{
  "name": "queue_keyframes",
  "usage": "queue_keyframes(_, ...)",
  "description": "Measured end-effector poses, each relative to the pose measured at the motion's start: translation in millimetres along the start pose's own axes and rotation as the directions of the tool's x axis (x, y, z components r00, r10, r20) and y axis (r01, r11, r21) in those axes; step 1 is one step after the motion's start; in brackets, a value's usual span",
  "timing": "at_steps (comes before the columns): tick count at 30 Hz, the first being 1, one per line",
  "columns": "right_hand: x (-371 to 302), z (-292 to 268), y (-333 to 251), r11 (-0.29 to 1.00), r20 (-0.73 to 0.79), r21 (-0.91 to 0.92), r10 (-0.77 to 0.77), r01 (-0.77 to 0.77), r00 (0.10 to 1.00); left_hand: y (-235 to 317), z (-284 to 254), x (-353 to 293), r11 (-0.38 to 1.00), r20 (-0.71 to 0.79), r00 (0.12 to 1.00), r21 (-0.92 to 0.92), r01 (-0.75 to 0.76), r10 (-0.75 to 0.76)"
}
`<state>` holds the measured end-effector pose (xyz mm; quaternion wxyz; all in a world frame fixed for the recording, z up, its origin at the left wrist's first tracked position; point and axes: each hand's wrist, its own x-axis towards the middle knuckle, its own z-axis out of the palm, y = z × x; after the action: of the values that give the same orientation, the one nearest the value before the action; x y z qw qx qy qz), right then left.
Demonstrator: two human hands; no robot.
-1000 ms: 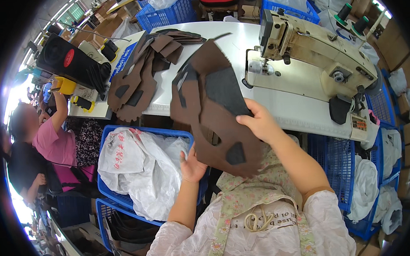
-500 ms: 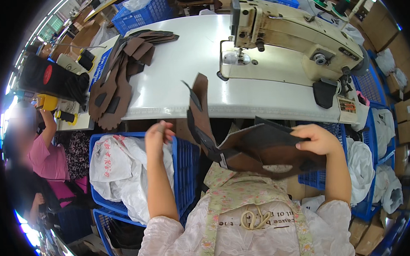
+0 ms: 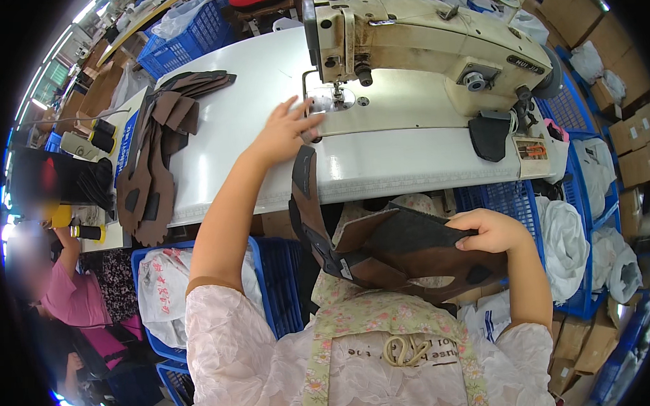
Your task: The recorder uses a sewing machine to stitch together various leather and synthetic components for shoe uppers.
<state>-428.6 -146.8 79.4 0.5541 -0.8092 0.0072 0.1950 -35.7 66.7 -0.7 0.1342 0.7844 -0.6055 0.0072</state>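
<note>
My left hand (image 3: 288, 133) reaches over the white tabletop with its fingers spread and nothing in them. Its fingertips are beside the needle plate (image 3: 333, 99) of a cream sewing machine (image 3: 413, 49). Pinched between the thumb and fingers of my right hand (image 3: 494, 231) is the right edge of a brown-and-black stitched leather piece (image 3: 369, 248). The piece hangs folded in front of my apron, below the table's front edge. One narrow arm of it stands up at the left, and an oval opening shows near its bottom.
Flat brown leather pieces (image 3: 152, 166) lie stacked at the table's left end. Blue baskets (image 3: 279, 283) with white bags flank me. A black pouch (image 3: 487, 136) hangs by the machine's right end. At the far left sits another person in a pink top (image 3: 81, 294).
My left hand has moved up and forward from over the left basket to the machine's needle area, its fingers spreading. My right hand keeps hold of the leather piece. The whole view has shifted.
</note>
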Motion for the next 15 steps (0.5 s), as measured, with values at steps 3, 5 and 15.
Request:
queue_keyframes(3, 4, -7, 6, 1.0, 0.023, 0.015, 0.013, -0.014, 1.0, -21, -9, -5, 0.893, -0.105, 0.947, 0.313, 0.322, -0.305)
queue_keyframes(5, 8, -14, 10, 0.999, 0.042, 0.03, 0.025, -0.026, 0.999, -30, -19, -15, 0.858, -0.107, 0.906, 0.294, 0.422, -0.409)
queue_keyframes(15, 30, -37, 15, 0.992, 0.11, 0.071, 0.1, -0.108, 0.989, -13, -17, 8, 0.986, -0.126, 0.978, -0.034, 0.163, -0.166)
